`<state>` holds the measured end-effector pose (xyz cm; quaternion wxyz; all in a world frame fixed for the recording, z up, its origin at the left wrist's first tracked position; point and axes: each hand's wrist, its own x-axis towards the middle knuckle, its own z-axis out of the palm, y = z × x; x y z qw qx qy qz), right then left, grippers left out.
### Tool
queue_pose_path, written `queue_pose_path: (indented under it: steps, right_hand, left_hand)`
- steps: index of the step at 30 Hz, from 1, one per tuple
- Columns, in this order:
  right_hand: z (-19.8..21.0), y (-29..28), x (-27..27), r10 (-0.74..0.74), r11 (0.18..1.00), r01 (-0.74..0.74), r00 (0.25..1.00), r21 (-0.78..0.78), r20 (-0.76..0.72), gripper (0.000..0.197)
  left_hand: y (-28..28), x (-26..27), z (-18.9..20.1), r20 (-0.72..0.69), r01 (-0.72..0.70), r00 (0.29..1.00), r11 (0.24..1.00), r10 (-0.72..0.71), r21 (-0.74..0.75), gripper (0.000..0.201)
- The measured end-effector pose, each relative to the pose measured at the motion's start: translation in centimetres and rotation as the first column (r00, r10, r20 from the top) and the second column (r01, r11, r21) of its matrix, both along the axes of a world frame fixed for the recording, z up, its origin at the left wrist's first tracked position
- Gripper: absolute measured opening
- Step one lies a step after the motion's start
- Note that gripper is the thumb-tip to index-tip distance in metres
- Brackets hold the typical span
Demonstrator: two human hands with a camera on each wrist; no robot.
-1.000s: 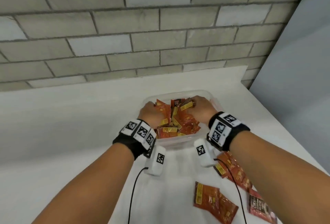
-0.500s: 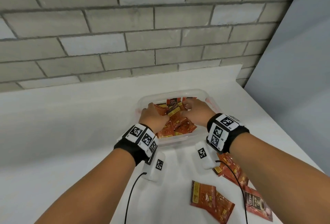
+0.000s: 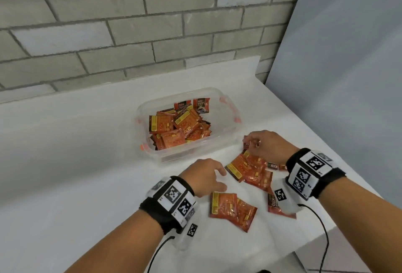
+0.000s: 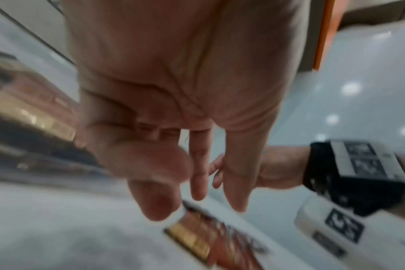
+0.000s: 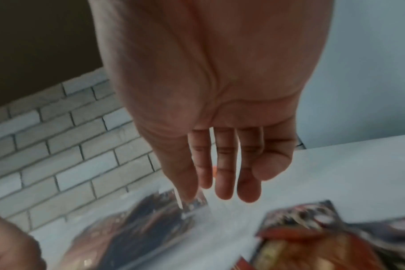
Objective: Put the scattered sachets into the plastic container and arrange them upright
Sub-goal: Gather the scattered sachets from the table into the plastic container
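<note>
Both hands have left the plastic container (image 3: 228, 135) and now hover just in front of it over the scattered sachets (image 3: 250, 169) — left hand (image 3: 204, 175) and right hand (image 3: 266, 145) loose-fingered, holding nothing. Another pickup likely begins; the sachets inside (image 3: 178, 127) lie jumbled, not upright.

A grey brick wall (image 3: 130, 24) is being seen well beyond the fingers, rising behind the white counter (image 3: 65, 164). A pale blue panel (image 3: 348, 55) is being shown standing to their right.
</note>
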<state>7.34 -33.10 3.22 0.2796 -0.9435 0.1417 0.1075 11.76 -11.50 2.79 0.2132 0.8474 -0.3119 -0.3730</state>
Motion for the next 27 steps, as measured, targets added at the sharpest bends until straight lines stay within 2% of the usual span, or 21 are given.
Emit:
queue_pose_path:
  steps: [2,4,7,12,17,21,24,27]
  right_hand:
    - [-1.6,0.0,-0.6,0.068,0.994,-0.073,0.996,-0.081,-0.063,0.027]
    - [-2.9,0.4,-0.9,0.162,0.971,-0.176,0.982,-0.16,-0.097,0.034]
    - [-3.7,1.2,-1.2,0.278,0.929,-0.296,0.954,-0.222,-0.112,0.042]
    - [-4.8,2.3,-1.1,0.344,0.818,-0.401,0.916,-0.413,-0.207,0.051]
    - [-4.8,3.0,-1.0,0.347,0.751,-0.422,0.906,-0.508,-0.241,0.055]
    - [-4.7,3.3,-0.8,0.332,0.77,-0.401,0.916,-0.496,-0.225,0.042]
    - [-3.9,2.9,-1.0,0.292,0.874,-0.328,0.944,-0.359,-0.152,0.033]
    - [-3.2,1.4,-1.5,0.169,0.964,-0.183,0.982,-0.193,-0.089,0.034]
  left_hand:
    - [-0.8,-0.8,-1.6,0.027,0.118,0.992,0.991,-0.12,0.067,0.053]
    - [-1.3,-1.4,-2.9,0.032,0.155,0.987,0.982,-0.16,0.103,0.063]
    - [-1.9,-2.3,-4.2,0.133,0.18,0.97,0.969,-0.203,0.169,0.069]
    - [-2.2,-3.4,-5.1,0.253,0.136,0.95,0.973,-0.182,0.188,0.056]
    - [-2.1,-3.6,-4.9,0.301,0.134,0.936,0.976,-0.182,0.173,0.045]
    - [-1.9,-3.3,-4.4,0.27,0.126,0.948,0.978,-0.168,0.166,0.038]
    - [-1.5,-2.8,-4.1,0.185,0.128,0.971,0.982,-0.153,0.14,0.03]
    - [-1.3,-2.7,-3.9,0.097,0.143,0.983,0.984,-0.153,0.102,0.034]
